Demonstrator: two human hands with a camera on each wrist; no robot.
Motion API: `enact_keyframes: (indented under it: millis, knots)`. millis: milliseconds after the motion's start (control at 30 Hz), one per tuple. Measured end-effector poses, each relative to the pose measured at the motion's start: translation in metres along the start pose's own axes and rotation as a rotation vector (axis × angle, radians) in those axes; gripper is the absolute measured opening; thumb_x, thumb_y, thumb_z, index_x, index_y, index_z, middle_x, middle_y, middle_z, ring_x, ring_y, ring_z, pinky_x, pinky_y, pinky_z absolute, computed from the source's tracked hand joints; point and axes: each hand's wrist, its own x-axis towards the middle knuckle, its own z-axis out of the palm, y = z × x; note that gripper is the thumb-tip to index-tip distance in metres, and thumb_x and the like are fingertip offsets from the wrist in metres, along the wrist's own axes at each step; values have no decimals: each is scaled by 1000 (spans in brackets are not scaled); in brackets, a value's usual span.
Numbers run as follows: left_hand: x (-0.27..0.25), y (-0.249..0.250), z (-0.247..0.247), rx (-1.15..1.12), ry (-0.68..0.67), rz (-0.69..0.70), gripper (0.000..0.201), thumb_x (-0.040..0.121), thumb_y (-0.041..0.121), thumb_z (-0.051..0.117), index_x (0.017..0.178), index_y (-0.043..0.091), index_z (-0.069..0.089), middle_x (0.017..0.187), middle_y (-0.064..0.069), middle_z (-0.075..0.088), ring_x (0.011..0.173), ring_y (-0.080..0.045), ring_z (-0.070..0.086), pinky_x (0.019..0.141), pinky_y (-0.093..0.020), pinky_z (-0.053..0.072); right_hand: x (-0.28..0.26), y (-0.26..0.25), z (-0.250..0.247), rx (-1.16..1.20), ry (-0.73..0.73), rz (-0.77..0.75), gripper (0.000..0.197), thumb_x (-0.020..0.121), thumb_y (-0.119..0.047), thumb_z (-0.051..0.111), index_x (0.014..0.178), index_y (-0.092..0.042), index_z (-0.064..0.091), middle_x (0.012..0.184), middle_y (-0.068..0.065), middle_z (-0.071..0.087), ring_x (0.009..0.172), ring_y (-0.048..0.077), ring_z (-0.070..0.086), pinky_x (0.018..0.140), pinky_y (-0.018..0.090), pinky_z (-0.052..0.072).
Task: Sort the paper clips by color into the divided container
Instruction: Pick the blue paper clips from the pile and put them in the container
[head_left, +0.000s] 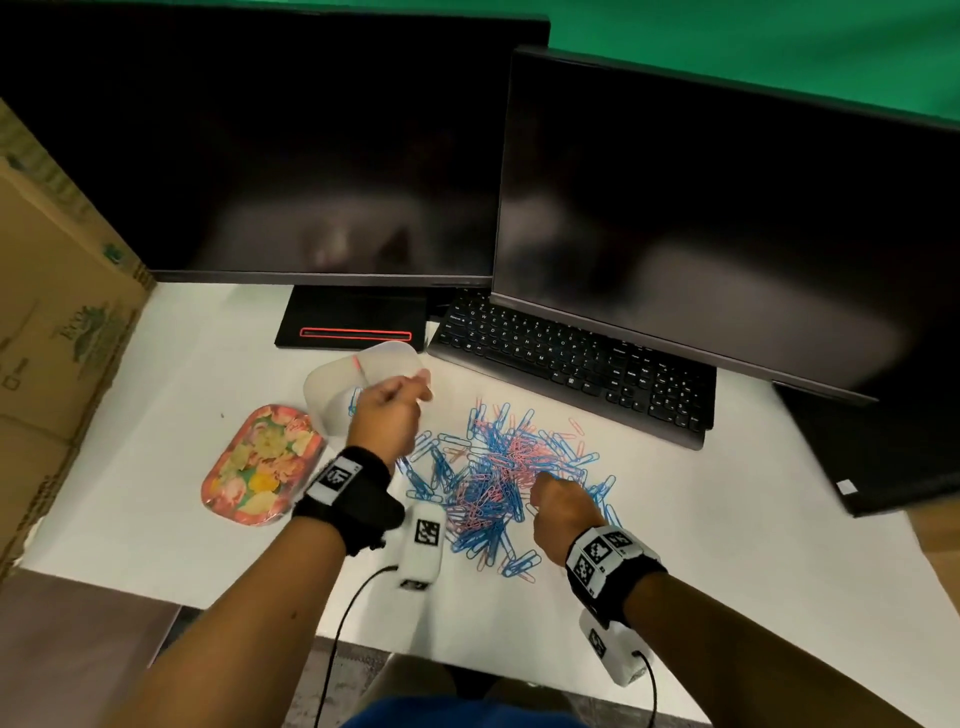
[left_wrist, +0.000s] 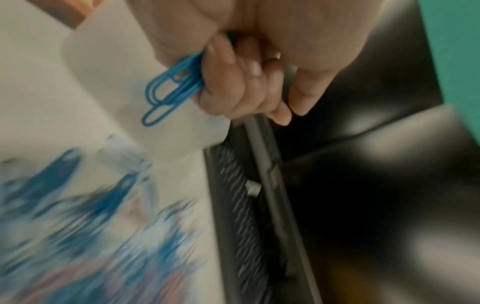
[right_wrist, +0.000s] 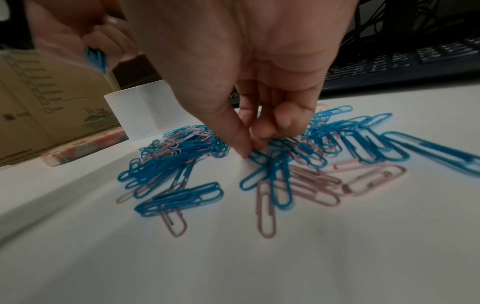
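While my left hand (left_wrist: 246, 82) clamps blue clips (left_wrist: 171, 86) over the container (head_left: 363, 387), I'd drop them in the blue compartment; right hand (right_wrist: 249, 115) fingers pinch 1 blue clip (right_wrist: 257, 157) from the pile (head_left: 498, 483).

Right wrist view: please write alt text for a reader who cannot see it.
The right hand reaches down and pinches at a blue clip in a scattered pile of paper clips, blue and pink, on a white table. Behind stand a white container, a cardboard box and a black keyboard.
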Motion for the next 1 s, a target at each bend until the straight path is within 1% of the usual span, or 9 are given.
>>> enact_keyframes:
  millis: [167, 333, 433, 500, 567, 667, 800, 900, 1000]
  knots:
    - [25, 46, -43, -249, 237, 155, 37, 92, 41, 55, 63, 17, 54, 43, 9, 28, 39, -10, 24, 44, -17, 20, 3, -1, 0, 18, -6, 20, 38, 83, 2, 53, 120, -7, 52, 116, 15, 62, 107, 30, 62, 77, 25, 46]
    - [49, 46, -59, -264, 265, 121, 45, 93, 45, 52, 60, 14, 52, 45, 5, 28, 44, -12, 26, 48, -24, 24, 3, -2, -9, -46, -66, -1, 33, 84, -1, 51, 116, -6, 55, 117, 12, 62, 112, 28, 59, 80, 23, 47]
    - [52, 32, -60, -120, 226, 79, 48, 91, 49, 52, 57, 16, 57, 47, -1, 42, 53, -17, 46, 66, -33, 48, 0, -9, -30, -75, -73, -55, 9, 81, -6, 49, 80, -11, 57, 87, 6, 59, 101, 30, 62, 66, 21, 46]
    - [51, 26, -65, -113, 244, 65, 48, 88, 54, 53, 52, 22, 59, 50, 1, 54, 64, -20, 58, 83, -41, 52, -2, -26, -51, 11, -3, -100, 12, 81, -11, 50, 75, -8, 59, 82, 7, 62, 88, 29, 64, 66, 26, 49]
    - [50, 24, -71, -124, 283, 81, 47, 87, 55, 52, 55, 21, 59, 58, -2, 59, 69, -22, 63, 87, -45, 51, -4, -57, -72, 142, 51, -163, 14, 82, -12, 53, 76, -13, 66, 84, 4, 67, 81, 22, 63, 70, 24, 48]
    - [44, 26, -80, -123, 361, 130, 47, 91, 52, 49, 63, 16, 60, 64, -5, 56, 68, -20, 62, 80, -38, 52, 3, -113, -91, 333, 69, -292, 12, 83, -14, 60, 79, -22, 67, 83, -4, 68, 78, 11, 63, 71, 19, 47]
    - [28, 22, -90, -59, 399, 196, 43, 93, 44, 50, 66, 12, 60, 58, -1, 54, 66, -20, 55, 74, -37, 52, 24, -177, -90, 462, 125, -403, 12, 83, -11, 62, 89, -10, 73, 83, 1, 70, 74, 11, 61, 64, 13, 44]
    - [16, 11, -94, 3, 346, 201, 41, 93, 38, 52, 67, 7, 58, 55, -2, 54, 62, -19, 52, 67, -35, 45, 33, -200, -88, 454, 108, -435, 21, 87, -7, 57, 101, -8, 72, 97, 3, 70, 83, 11, 59, 63, 9, 42]
    - [4, -4, -89, 114, 227, 223, 34, 92, 29, 58, 62, 13, 58, 55, -2, 54, 54, -13, 48, 62, -27, 40, 37, -186, -89, 309, 91, -444, 30, 88, -6, 50, 112, -11, 68, 110, 6, 68, 100, 21, 60, 81, 14, 45]
